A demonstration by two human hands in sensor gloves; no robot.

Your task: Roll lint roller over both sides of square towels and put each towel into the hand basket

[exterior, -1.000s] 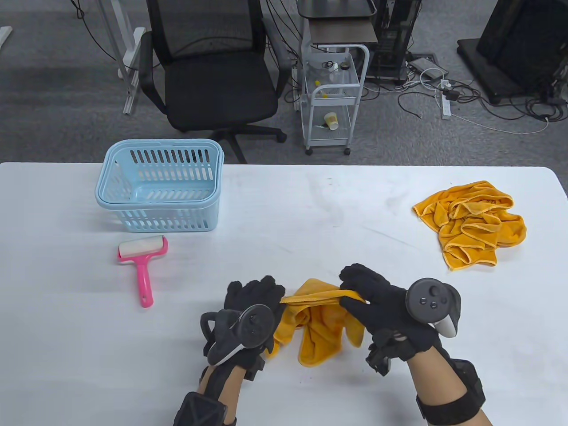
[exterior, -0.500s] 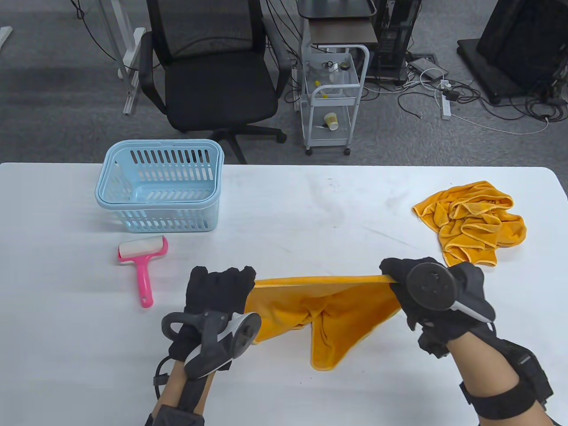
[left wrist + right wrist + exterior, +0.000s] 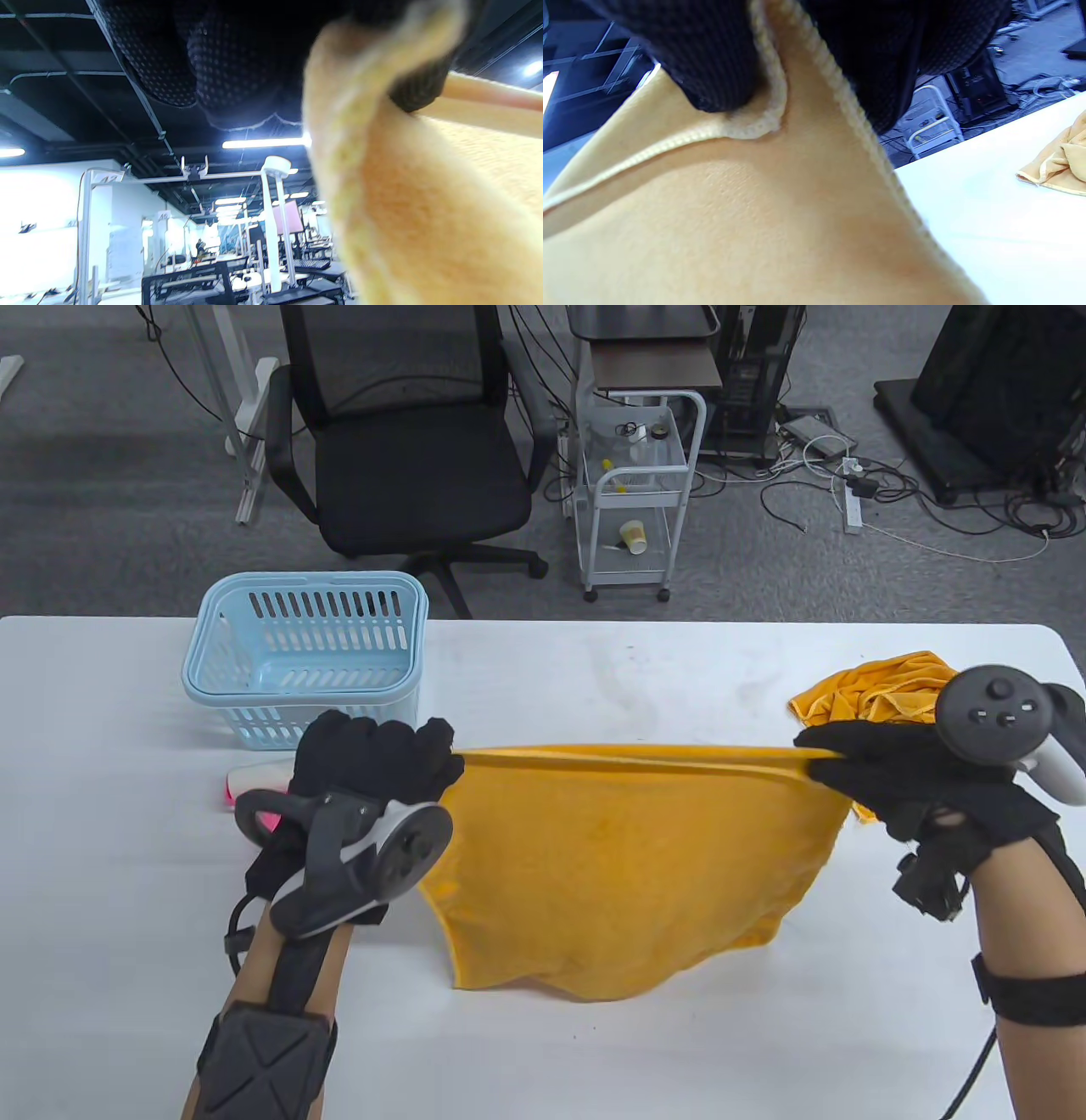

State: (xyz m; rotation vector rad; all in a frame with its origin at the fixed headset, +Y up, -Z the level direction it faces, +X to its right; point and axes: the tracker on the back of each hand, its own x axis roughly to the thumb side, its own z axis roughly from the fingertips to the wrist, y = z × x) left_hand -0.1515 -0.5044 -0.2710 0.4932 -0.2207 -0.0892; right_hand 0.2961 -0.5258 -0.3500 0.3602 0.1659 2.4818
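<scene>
A square orange towel [image 3: 628,865] is held spread out above the white counter [image 3: 594,678], in front of the light blue hand basket [image 3: 305,661] and to that basket's right. Its top edge is stretched nearly straight between the two hands, and a stitched hem is seen along it in the right wrist view. The cloth hangs below that edge as a broad sheet with a wavy lower border, and its surface looks plush and evenly coloured.

The left hand [image 3: 373,763] is closed round the towel's left top corner, with the fabric bunched under the gloved fingers [image 3: 237,63] in the left wrist view. The right hand [image 3: 899,780] pinches the right top corner, the hem being pressed under a fingertip [image 3: 721,63].

A second orange towel [image 3: 865,691] is left crumpled on the counter well to the right of the basket, partly hidden behind the right hand. The pink lint roller [image 3: 254,785] lies just in front of the basket, mostly covered by the left hand. The basket stands upright with nothing visible inside it.
</scene>
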